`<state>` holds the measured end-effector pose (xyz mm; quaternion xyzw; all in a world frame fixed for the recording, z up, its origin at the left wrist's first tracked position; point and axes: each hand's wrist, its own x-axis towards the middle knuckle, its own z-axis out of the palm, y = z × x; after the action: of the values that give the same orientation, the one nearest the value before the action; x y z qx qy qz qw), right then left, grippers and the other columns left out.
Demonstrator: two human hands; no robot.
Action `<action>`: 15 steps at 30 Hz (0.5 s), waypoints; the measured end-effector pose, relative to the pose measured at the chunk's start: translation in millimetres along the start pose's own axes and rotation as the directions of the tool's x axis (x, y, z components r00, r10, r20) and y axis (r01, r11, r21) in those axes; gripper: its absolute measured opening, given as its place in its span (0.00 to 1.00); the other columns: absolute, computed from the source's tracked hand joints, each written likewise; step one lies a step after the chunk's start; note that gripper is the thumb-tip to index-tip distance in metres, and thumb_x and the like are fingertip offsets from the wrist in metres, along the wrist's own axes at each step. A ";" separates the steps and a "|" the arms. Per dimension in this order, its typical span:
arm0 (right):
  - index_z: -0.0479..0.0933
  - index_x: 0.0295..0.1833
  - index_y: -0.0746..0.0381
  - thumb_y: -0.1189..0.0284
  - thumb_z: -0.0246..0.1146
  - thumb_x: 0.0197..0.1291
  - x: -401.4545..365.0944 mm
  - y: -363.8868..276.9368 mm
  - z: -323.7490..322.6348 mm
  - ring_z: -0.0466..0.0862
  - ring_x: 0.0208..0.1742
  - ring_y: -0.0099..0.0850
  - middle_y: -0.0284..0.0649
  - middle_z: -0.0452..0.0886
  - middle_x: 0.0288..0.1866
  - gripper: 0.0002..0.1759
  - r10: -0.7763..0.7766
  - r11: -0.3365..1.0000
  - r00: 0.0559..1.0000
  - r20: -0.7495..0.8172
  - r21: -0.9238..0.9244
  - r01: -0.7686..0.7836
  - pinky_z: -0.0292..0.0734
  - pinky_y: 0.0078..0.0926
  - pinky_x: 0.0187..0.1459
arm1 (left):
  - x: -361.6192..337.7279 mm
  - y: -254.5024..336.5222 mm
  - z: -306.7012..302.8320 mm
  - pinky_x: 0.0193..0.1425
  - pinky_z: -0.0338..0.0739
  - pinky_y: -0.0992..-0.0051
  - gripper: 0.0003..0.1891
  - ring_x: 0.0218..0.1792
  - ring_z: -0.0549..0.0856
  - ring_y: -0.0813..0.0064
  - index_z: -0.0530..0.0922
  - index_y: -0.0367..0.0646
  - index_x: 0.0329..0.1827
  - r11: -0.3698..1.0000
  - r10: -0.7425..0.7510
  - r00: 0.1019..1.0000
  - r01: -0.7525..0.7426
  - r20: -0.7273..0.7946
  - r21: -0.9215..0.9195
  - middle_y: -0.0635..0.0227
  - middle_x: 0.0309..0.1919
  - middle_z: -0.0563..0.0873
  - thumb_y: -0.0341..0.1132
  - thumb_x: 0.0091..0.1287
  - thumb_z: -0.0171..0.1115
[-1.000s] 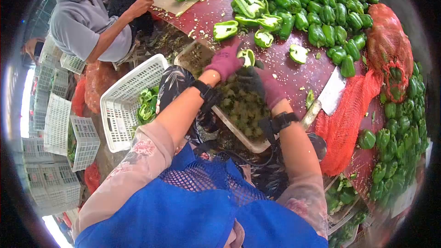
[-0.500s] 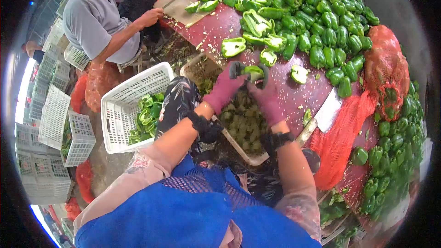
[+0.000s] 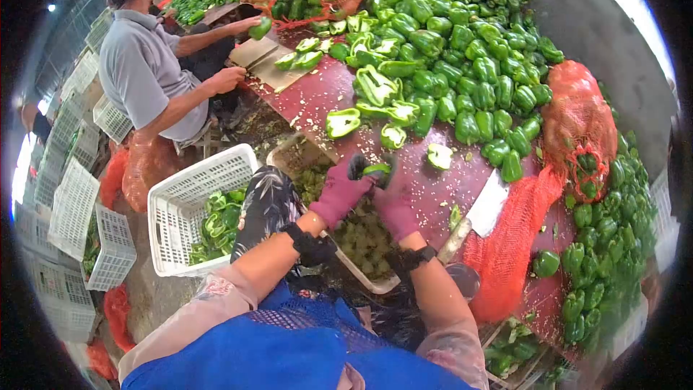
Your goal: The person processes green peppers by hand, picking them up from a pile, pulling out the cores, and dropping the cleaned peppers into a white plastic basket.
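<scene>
A piece of cut green bell pepper (image 3: 376,169) is held between my two hands, over a tray (image 3: 381,287) of pepper cores and scraps. My left hand (image 3: 342,189), in a purple glove with dark fingertips, closes on the piece from the left. Opposite it, my right hand (image 3: 395,198), gloved alike, grips the piece from the right; its fingers partly hide it. Several halved peppers (image 3: 343,123) lie on the red tabletop (image 3: 426,195) beyond my hands. To the right rests a cleaver (image 3: 487,206) with a wide blade.
Whole green peppers (image 3: 462,58) are heaped across the table's far side. A red mesh sack (image 3: 577,112) and loose red netting (image 3: 509,253) lie at right. On my left stands a white basket (image 3: 154,242) with cut peppers. A co-worker (image 3: 137,65) sits at the upper left, holding a pepper.
The view has tilted up, so the scene sits lower and further left. My hands stay together on the pepper piece. The co-worker's far hand now shows a whole pepper.
</scene>
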<state>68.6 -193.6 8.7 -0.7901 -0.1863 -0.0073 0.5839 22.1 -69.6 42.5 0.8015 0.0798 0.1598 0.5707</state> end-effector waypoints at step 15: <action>0.70 0.61 0.65 0.69 0.62 0.59 0.4 -5.2 -1.5 0.81 0.45 0.32 0.42 0.80 0.48 0.24 0.006 0.989 1.000 -0.019 0.146 -0.003 0.78 0.28 0.44 | 4.0 4.0 -11.0 0.51 0.78 0.75 0.20 0.48 0.81 0.77 0.75 0.43 0.62 0.998 -0.053 0.998 0.052 -0.025 -0.047 0.66 0.49 0.85 0.30 0.66 0.62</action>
<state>67.7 -193.6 14.0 -0.7457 -0.1791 -0.0002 0.6418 21.8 -60.0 50.1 0.7834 0.1047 0.1570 0.5922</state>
